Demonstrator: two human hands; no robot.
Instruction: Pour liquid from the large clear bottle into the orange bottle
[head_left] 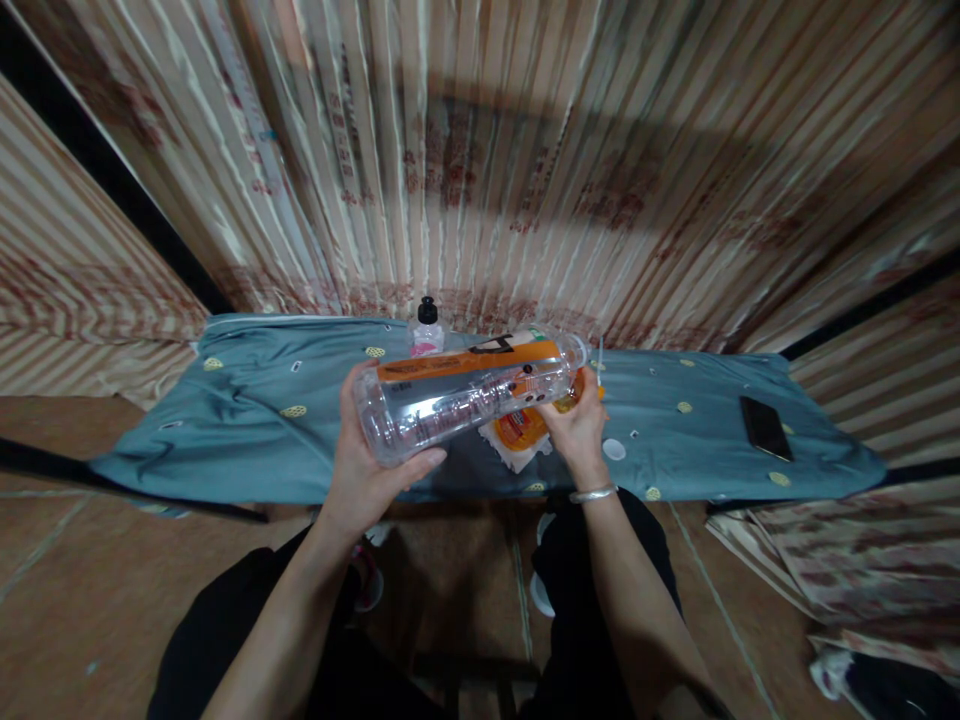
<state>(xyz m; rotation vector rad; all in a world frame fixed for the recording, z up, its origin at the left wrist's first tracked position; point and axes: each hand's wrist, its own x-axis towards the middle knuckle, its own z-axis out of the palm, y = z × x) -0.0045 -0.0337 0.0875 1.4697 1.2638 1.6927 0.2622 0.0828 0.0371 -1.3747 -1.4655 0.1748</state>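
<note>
A clear plastic bottle [465, 395] with an orange label lies tilted in the air above the blue-grey cloth-covered table [255, 410], its open neck pointing right. My left hand [367, 455] cups the bottle's base from below. My right hand [574, 425], with a silver bangle at the wrist, grips near the neck end. Under the bottle an orange and white wrapper [521, 432] lies on the cloth. A small white cap [613, 449] sits just right of my right hand.
A small bottle with a black cap [427, 328] stands at the table's back edge. A dark phone [765, 427] lies at the right end. Striped curtains hang behind. My legs in black are below the table, over a brown tiled floor.
</note>
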